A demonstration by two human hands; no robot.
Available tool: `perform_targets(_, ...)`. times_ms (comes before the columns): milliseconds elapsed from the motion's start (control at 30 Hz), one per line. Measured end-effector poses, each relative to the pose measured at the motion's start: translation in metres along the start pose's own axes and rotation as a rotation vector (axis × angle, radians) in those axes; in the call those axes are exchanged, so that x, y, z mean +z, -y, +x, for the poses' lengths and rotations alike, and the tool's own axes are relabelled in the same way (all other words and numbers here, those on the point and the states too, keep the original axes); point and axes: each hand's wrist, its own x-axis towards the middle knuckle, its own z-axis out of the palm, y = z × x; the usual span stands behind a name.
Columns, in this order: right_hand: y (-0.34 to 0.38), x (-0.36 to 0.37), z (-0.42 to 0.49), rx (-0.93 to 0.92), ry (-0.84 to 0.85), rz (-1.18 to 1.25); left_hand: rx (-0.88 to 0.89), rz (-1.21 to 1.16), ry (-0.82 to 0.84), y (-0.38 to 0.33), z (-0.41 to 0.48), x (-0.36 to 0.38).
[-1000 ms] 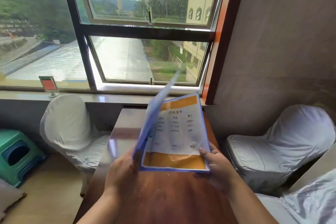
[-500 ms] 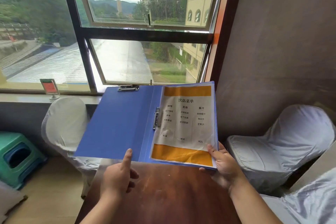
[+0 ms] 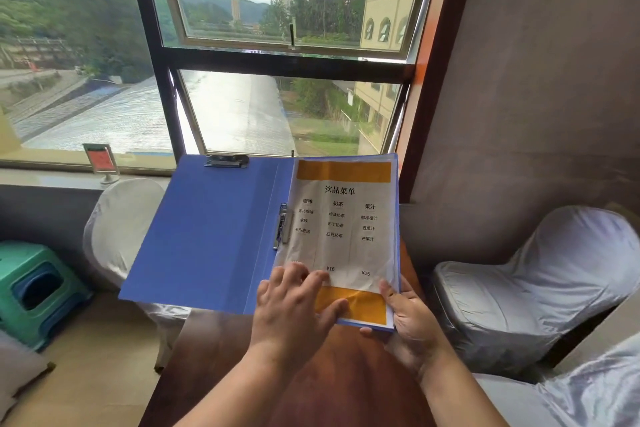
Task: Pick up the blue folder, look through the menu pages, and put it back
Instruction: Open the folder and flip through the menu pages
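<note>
The blue folder (image 3: 214, 229) is held open in the air above the brown wooden table (image 3: 311, 374). Its cover lies spread out to the left with a black clip at the top edge. On the right half lies a white menu page (image 3: 349, 229) with orange bands top and bottom and printed columns. My right hand (image 3: 412, 322) grips the folder's lower right corner, thumb on the page. My left hand (image 3: 294, 305) rests with spread fingers on the lower left part of the menu page.
White-covered chairs stand left (image 3: 121, 225) and right (image 3: 540, 281) of the table. A green plastic stool (image 3: 34, 288) sits on the floor at far left. A small red sign holder (image 3: 102, 161) stands on the windowsill. A brown wall is on the right.
The cover swung fully open to the left. My left hand then left the folder's bottom edge and moved right onto the menu page. My right hand kept its grip.
</note>
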Motion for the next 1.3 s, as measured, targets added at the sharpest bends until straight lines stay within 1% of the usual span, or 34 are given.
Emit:
perform_targets(133, 0.001, 0.0, -0.002, -0.004, 0.006, -0.025, 0.066, -0.042, -0.086, -0.001, 0.0, 0.004)
perform_targets(300, 0.004, 0.0, -0.004, -0.012, 0.023, 0.004, 0.03, -0.074, -0.035, -0.004, -0.002, 0.008)
perform_targets(500, 0.004, 0.002, -0.006, -0.02, 0.067, -0.01, 0.091, -0.087, -0.128, -0.005, 0.004, 0.006)
perform_targets(633, 0.003, -0.002, -0.002, -0.016, 0.075, -0.021, 0.115, -0.105, -0.156, -0.006, 0.009, 0.002)
perform_targets(667, 0.003, -0.005, -0.001, -0.019, 0.065, -0.022, 0.084, -0.146, -0.17, -0.005, 0.009, 0.0)
perform_targets(700, 0.004, -0.008, 0.0, -0.018, 0.053, -0.025, 0.018, -0.223, -0.183, -0.003, 0.009, -0.002)
perform_targets(767, 0.007, -0.017, 0.001, -0.017, 0.036, -0.028, -0.213, -0.47, -0.202, 0.004, 0.009, -0.004)
perform_targets(833, 0.011, -0.025, 0.002, -0.025, 0.027, -0.016, -0.457, -0.726, -0.258, 0.013, 0.008, -0.003)
perform_targets(933, 0.016, -0.031, 0.004, -0.03, 0.032, 0.017, -0.762, -1.049, -0.336, 0.031, 0.006, 0.001)
perform_targets(1000, 0.018, -0.034, 0.005, -0.025, 0.02, 0.021, -0.906, -1.154, -0.352, 0.042, 0.007, 0.001)
perform_targets(1033, 0.019, -0.034, 0.005, -0.023, 0.015, 0.018, -0.939, -1.136, -0.369, 0.046, 0.006, 0.0)
perform_targets(1067, 0.019, -0.035, 0.005, -0.02, 0.009, 0.017, -0.947, -1.06, -0.394, 0.049, 0.004, 0.0)
perform_targets(1100, 0.019, -0.035, 0.005, -0.015, 0.004, 0.017, -0.913, -0.938, -0.415, 0.049, 0.001, -0.001)
perform_targets(1133, 0.019, -0.035, 0.005, -0.01, 0.0, 0.019, -0.83, -0.808, -0.422, 0.046, -0.003, -0.003)
perform_targets(1167, 0.019, -0.034, 0.005, -0.008, -0.001, 0.022, -0.698, -0.706, -0.414, 0.04, -0.007, -0.007)
perform_targets(1267, 0.017, -0.027, 0.003, 0.005, 0.014, 0.028, -0.171, -0.448, -0.289, 0.017, -0.011, -0.014)
perform_targets(1300, 0.017, -0.024, 0.002, 0.008, 0.019, 0.035, -0.021, -0.345, -0.231, 0.008, -0.009, -0.013)
